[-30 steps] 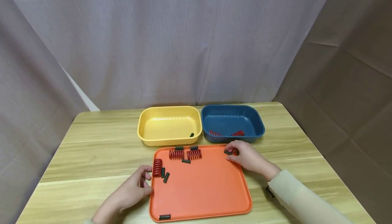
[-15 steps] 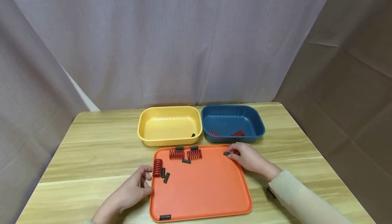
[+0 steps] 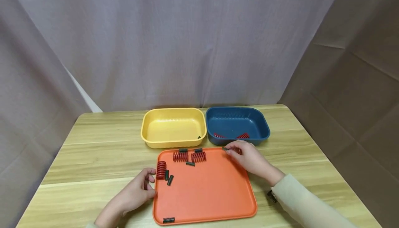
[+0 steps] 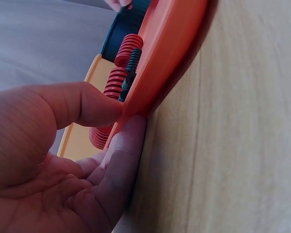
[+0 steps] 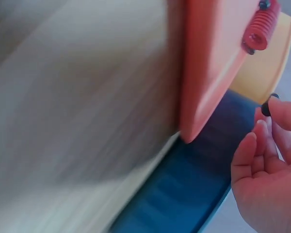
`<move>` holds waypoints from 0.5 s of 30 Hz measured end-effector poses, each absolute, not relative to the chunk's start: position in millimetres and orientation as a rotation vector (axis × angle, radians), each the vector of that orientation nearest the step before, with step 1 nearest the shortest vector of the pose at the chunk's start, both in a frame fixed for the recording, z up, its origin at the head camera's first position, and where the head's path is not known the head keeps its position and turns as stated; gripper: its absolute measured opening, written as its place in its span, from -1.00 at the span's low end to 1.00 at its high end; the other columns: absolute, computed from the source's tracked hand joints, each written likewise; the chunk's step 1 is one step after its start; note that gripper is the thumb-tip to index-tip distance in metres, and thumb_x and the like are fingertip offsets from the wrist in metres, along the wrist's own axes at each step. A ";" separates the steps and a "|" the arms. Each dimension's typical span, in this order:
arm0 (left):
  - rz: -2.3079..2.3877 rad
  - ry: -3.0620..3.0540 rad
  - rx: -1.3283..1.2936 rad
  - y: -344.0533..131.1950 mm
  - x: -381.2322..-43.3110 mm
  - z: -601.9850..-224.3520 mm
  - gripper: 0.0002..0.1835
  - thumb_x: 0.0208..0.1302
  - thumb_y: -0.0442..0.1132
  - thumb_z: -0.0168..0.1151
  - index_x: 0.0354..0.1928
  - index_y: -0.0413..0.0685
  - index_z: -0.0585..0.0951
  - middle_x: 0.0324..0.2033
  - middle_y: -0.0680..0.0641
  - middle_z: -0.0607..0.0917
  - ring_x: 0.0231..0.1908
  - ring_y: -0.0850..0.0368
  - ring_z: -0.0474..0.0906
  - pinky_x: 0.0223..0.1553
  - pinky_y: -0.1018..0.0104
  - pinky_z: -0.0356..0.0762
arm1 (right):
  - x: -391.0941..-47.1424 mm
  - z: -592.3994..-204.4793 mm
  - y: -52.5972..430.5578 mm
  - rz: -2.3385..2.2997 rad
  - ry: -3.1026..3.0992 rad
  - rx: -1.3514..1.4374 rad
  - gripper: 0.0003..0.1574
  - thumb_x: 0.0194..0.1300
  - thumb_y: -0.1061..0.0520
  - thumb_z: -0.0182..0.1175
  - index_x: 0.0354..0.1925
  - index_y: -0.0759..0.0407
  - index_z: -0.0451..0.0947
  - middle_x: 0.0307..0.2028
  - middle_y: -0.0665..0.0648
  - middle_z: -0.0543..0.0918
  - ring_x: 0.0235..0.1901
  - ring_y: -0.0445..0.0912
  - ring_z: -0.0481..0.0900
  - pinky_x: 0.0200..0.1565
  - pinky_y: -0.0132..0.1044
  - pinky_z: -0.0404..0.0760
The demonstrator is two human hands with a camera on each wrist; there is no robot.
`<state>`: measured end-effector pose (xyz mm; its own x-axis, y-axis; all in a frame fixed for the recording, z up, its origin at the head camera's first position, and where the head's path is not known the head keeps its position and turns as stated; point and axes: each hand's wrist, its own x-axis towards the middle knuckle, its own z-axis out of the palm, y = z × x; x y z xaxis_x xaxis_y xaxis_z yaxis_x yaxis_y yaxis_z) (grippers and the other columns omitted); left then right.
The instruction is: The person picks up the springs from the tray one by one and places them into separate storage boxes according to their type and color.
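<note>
My right hand (image 3: 249, 157) pinches a small dark green spring (image 3: 225, 148) between thumb and fingertips, above the far right part of the orange tray (image 3: 205, 197). The right wrist view shows the end of that dark spring (image 5: 266, 108) at the fingertips. My left hand (image 3: 137, 191) grips the tray's left rim, with the thumb and a finger (image 4: 128, 141) on either side of it. Beside it on the tray are a large red spring (image 3: 161, 170) and two small dark springs. Two more red springs (image 3: 180, 157) lie near the far rim among several dark ones.
Behind the tray stand a yellow bin (image 3: 171, 145) with a dark spring (image 3: 199, 137) partly visible inside, and a blue bin (image 3: 237, 109) holding red springs (image 3: 243, 136). One dark spring (image 3: 168, 220) lies at the tray's near left corner. A grey curtain (image 3: 187, 41) hangs behind the table.
My right hand has lifted the dark spring off the tray and moved it slightly left and away, toward the bins. My left hand keeps its place on the rim.
</note>
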<state>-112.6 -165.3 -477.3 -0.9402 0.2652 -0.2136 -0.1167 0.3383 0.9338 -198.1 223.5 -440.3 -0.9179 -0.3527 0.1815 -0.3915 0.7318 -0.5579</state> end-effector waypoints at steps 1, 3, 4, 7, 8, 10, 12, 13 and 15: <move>1.631 2.279 0.133 -165.1 -112.7 -477.6 -0.35 -0.11 -0.54 0.24 0.14 -0.25 0.34 -0.18 -0.18 0.37 -0.32 0.03 0.38 -0.44 0.35 0.45 | -197.2 -438.5 221.8 0.962 -2.848 0.607 -0.83 0.26 0.10 0.29 -0.14 -0.03 0.66 -0.24 -0.13 0.62 -0.27 -0.17 0.49 -0.21 -0.24 0.53; 1.633 2.277 0.136 -164.9 -112.9 -477.6 -0.35 -0.11 -0.54 0.24 0.14 -0.25 0.33 -0.18 -0.18 0.36 -0.32 0.03 0.38 -0.44 0.35 0.45 | -196.6 -434.9 217.4 0.996 -2.817 0.594 -0.82 0.27 0.10 0.29 -0.13 -0.02 0.66 -0.23 -0.12 0.61 -0.28 -0.17 0.49 -0.23 -0.25 0.53; 1.635 2.276 0.137 -165.0 -112.9 -477.2 -0.34 -0.11 -0.54 0.24 0.14 -0.25 0.33 -0.17 -0.18 0.36 -0.32 0.03 0.38 -0.44 0.35 0.45 | -196.9 -433.3 214.9 1.016 -2.801 0.595 -0.82 0.27 0.10 0.28 -0.13 0.00 0.66 -0.23 -0.11 0.61 -0.29 -0.17 0.49 -0.24 -0.25 0.53; 1.647 2.269 0.134 -165.8 -112.8 -476.1 -0.34 -0.11 -0.54 0.24 0.15 -0.26 0.32 -0.18 -0.18 0.36 -0.33 0.04 0.38 -0.45 0.35 0.45 | -199.7 -428.3 204.7 1.060 -2.762 0.602 -0.79 0.28 0.09 0.28 -0.11 0.05 0.67 -0.22 -0.10 0.61 -0.30 -0.17 0.49 -0.24 -0.27 0.53; 1.649 2.268 0.134 -166.0 -112.8 -475.9 -0.34 -0.11 -0.54 0.24 0.15 -0.26 0.32 -0.18 -0.18 0.36 -0.33 0.04 0.38 -0.46 0.35 0.45 | -201.2 -427.0 200.9 1.075 -2.749 0.608 -0.78 0.28 0.09 0.28 -0.10 0.07 0.67 -0.23 -0.10 0.61 -0.31 -0.17 0.49 -0.26 -0.28 0.52; 1.649 2.270 0.129 -166.1 -112.8 -475.5 -0.34 -0.11 -0.54 0.24 0.15 -0.26 0.32 -0.18 -0.17 0.36 -0.34 0.04 0.38 -0.46 0.35 0.45 | -204.2 -424.6 192.8 1.105 -2.727 0.620 -0.77 0.28 0.11 0.28 -0.10 0.11 0.67 -0.26 -0.08 0.60 -0.34 -0.16 0.48 -0.29 -0.29 0.51; 1.641 2.274 0.128 -165.8 -112.7 -475.9 -0.34 -0.10 -0.53 0.24 0.15 -0.25 0.33 -0.18 -0.17 0.36 -0.34 0.03 0.38 -0.46 0.35 0.44 | -206.9 -423.5 184.8 1.132 -2.716 0.616 -0.78 0.27 0.13 0.28 -0.11 0.12 0.67 -0.30 -0.08 0.59 -0.38 -0.14 0.48 -0.34 -0.30 0.50; 1.642 2.272 0.131 -165.7 -112.5 -476.2 -0.34 -0.10 -0.53 0.24 0.15 -0.25 0.32 -0.18 -0.17 0.36 -0.34 0.03 0.38 -0.47 0.35 0.44 | -208.0 -423.2 181.1 1.143 -2.715 0.609 -0.79 0.27 0.13 0.28 -0.11 0.11 0.67 -0.32 -0.08 0.58 -0.39 -0.13 0.47 -0.35 -0.30 0.50; 1.643 2.267 0.135 -165.0 -112.2 -476.9 -0.34 -0.11 -0.53 0.24 0.15 -0.26 0.32 -0.18 -0.17 0.36 -0.34 0.03 0.38 -0.47 0.35 0.43 | -209.9 -423.3 173.7 1.163 -2.716 0.588 -0.80 0.28 0.13 0.27 -0.12 0.08 0.67 -0.35 -0.09 0.57 -0.41 -0.13 0.47 -0.37 -0.30 0.50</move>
